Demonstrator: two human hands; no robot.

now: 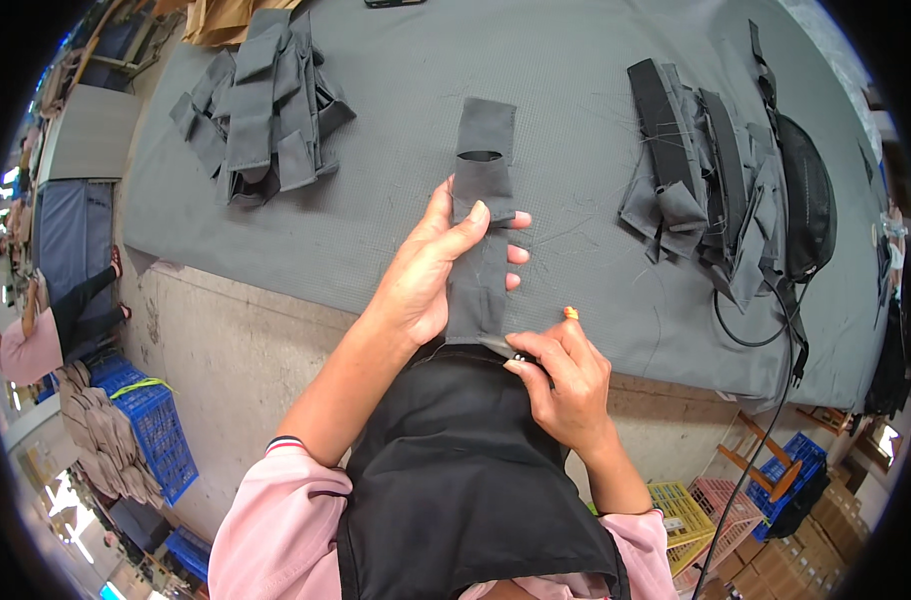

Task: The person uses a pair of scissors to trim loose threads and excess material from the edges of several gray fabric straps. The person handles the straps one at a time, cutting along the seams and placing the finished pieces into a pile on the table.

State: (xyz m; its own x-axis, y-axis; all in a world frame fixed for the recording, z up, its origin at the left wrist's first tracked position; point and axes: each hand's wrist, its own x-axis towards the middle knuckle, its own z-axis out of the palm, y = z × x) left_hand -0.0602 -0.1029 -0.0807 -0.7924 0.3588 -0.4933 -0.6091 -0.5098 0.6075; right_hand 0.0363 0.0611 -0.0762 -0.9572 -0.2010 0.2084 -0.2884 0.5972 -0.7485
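Note:
My left hand (431, 255) is closed on a grey fabric strip (484, 180), thumb on top and fingers wrapped behind it. The strip runs from the table down to its near edge, by my black apron (476, 450). A folded loop with a dark opening shows in its upper part. At the strip's lower end, my right hand (566, 380) grips small thread snips (498, 346), mostly hidden by the fingers. Their pointed metal tip lies against the strip's end; whether the blades are together I cannot tell. A small orange-yellow band sits on one right finger.
A pile of grey strips (266, 110) lies at the table's far left. More strips (676, 160), a black pouch (806, 195) and a cable (776, 420) are at the right. Loose threads litter the grey cover (566, 120). Crates (681, 520) stand below; another person (36, 340) is far left.

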